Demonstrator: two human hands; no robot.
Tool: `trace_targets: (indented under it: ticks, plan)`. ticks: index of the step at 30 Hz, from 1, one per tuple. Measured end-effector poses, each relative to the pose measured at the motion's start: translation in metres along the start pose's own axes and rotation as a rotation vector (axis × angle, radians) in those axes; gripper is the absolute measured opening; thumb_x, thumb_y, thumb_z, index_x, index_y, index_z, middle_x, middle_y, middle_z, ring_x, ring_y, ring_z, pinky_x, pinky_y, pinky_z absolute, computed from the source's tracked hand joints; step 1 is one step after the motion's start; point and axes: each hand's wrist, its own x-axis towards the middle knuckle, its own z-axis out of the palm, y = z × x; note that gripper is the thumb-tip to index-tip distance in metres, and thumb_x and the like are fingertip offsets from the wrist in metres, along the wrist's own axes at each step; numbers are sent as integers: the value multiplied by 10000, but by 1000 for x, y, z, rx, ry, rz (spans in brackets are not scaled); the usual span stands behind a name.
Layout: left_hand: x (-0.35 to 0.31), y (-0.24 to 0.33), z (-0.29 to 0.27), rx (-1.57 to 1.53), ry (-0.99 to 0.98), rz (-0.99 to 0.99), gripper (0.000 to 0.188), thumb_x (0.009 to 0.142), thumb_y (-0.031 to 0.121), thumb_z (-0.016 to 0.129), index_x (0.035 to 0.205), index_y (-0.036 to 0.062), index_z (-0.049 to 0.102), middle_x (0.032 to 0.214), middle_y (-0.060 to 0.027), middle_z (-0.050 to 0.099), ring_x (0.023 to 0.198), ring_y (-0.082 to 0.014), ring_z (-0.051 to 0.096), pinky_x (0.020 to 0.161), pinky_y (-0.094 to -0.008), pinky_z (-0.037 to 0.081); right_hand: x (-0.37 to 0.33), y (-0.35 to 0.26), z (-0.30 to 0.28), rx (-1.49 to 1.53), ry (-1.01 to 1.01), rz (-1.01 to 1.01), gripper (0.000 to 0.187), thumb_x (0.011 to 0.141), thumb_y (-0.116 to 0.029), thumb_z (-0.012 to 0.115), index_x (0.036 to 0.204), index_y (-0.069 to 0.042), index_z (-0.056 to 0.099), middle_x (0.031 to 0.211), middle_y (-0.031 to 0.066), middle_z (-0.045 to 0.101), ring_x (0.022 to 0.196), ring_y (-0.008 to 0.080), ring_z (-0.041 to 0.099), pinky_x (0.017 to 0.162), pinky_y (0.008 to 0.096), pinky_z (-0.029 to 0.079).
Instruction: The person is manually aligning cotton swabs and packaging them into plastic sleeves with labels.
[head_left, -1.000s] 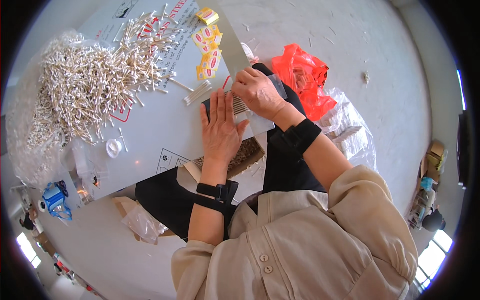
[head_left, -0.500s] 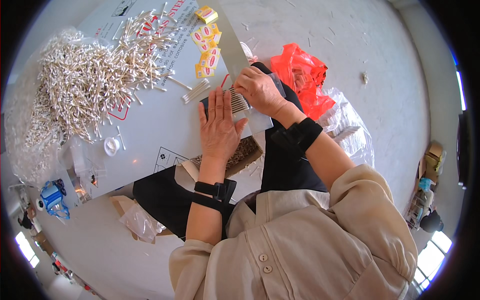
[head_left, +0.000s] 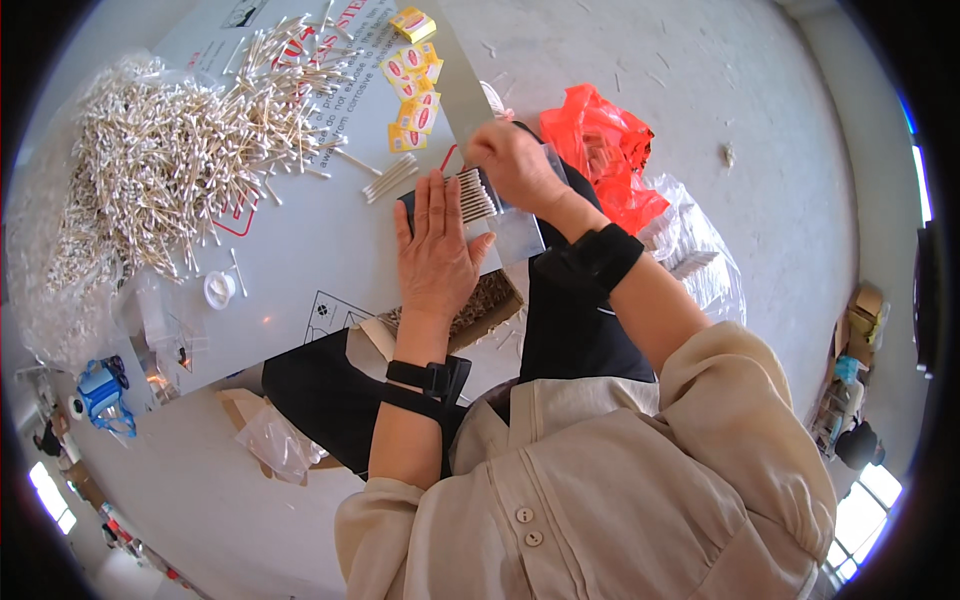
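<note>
My left hand (head_left: pixel 440 262) lies flat, fingers stretched out, over a row of cotton swabs (head_left: pixel 477 196) side by side on a dark strip near the table's edge. Just beyond the row's right end is my right hand (head_left: pixel 520 170), its fingers curled in; whatever it may hold is hidden. Below that hand a clear plastic sheet or bag (head_left: pixel 520 236) hangs at the edge. A few loose swabs (head_left: pixel 390 178) rest left of the row. Farther left, a big heap of cotton swabs (head_left: pixel 165 165) spills from a clear bag.
Yellow-and-white packets (head_left: pixel 414 112) lie at the table's far side. A small round white container (head_left: pixel 219 290) sits by the heap. Under the table edge is an open cardboard box (head_left: pixel 490 318). A red plastic bag (head_left: pixel 598 150) and a clear bag (head_left: pixel 700 250) are on the floor at right.
My right hand has lifted slightly off the right end of the row, fingers more curled, uncovering more swab tips. My left hand has stayed in place.
</note>
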Motion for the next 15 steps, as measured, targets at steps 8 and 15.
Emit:
trace_targets:
  ticks: [8, 15]
  plan:
    - [0, -1, -1, 13, -8, 2, 801, 898, 433, 580, 1511, 46, 240, 1569, -151, 251, 1461, -300, 221, 1172, -512, 149, -52, -29, -29, 288, -105, 115, 152, 847, -79, 612, 782, 13, 510, 761, 164, 570, 687, 283, 582, 623, 372, 461]
    - [0, 0, -3, 1, -9, -1, 791, 907, 435, 571, 1513, 53, 235, 1571, -147, 247, 1466, -297, 209, 1174, -512, 143, -60, -28, -18, 214, 140, 153, 49, 811, -49, 629, 835, -24, 595, 799, 140, 577, 763, 344, 606, 633, 401, 479]
